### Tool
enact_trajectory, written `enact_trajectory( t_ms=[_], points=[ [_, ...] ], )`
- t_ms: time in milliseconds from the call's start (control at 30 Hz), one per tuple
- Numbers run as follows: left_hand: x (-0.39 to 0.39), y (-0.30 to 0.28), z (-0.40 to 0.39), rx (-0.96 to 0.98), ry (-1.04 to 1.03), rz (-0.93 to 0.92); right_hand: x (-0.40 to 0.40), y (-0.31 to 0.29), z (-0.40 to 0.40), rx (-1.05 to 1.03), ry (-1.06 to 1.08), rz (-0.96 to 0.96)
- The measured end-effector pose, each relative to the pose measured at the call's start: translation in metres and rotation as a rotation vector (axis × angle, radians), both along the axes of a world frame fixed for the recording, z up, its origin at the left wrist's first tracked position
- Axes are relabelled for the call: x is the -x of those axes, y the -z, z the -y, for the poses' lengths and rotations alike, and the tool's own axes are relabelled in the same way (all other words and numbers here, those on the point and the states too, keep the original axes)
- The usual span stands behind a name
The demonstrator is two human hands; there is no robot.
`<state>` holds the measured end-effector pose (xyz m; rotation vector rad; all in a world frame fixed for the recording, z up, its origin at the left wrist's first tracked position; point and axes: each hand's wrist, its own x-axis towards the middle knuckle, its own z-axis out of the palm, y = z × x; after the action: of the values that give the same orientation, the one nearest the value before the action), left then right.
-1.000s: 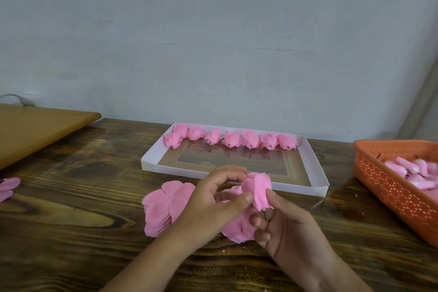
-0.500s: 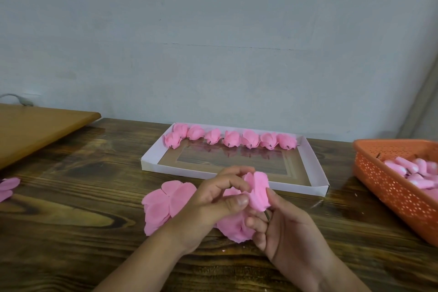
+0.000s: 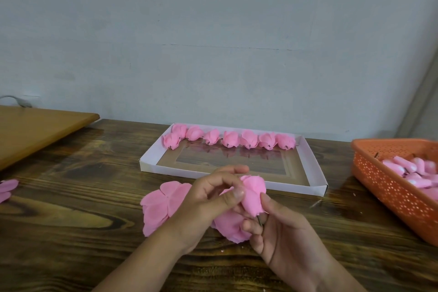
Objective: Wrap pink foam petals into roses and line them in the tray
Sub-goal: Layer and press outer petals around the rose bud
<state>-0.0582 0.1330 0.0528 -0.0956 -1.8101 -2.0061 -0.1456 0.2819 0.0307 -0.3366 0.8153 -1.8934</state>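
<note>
A half-wrapped pink foam rose (image 3: 253, 194) with a short dark stem is held between both hands just in front of the tray. My left hand (image 3: 208, 206) curls round its left side, thumb pressing a petal. My right hand (image 3: 282, 237) pinches its base and stem from below. Flat pink petal sheets (image 3: 163, 206) lie on the table under and left of my hands. The white cardboard tray (image 3: 315, 170) holds a row of several finished pink roses (image 3: 230, 140) along its far edge.
An orange perforated basket (image 3: 391, 187) with pink foam buds stands at the right. A light wooden board (image 3: 35, 130) lies at the far left, with more pink petals (image 3: 7, 188) at the table's left edge. A grey wall rises behind the tray.
My left hand's fingers have curled further over the rose, folding a petal tighter round it. The rose has tilted slightly. My right hand has kept its hold at the base.
</note>
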Motion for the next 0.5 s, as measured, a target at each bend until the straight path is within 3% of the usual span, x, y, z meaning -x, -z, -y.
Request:
enact_trajectory(
  t_ms=[333,500],
  points=[
    [0.004,0.0027,-0.0041,-0.005,-0.198,0.029,0.0005,-0.0028,-0.0008,0.033,-0.087,-0.101],
    [0.0027,0.0025,-0.0042,-0.011,-0.12,0.026,0.0015,-0.0025,-0.0015,0.069,-0.102,-0.07]
  ],
)
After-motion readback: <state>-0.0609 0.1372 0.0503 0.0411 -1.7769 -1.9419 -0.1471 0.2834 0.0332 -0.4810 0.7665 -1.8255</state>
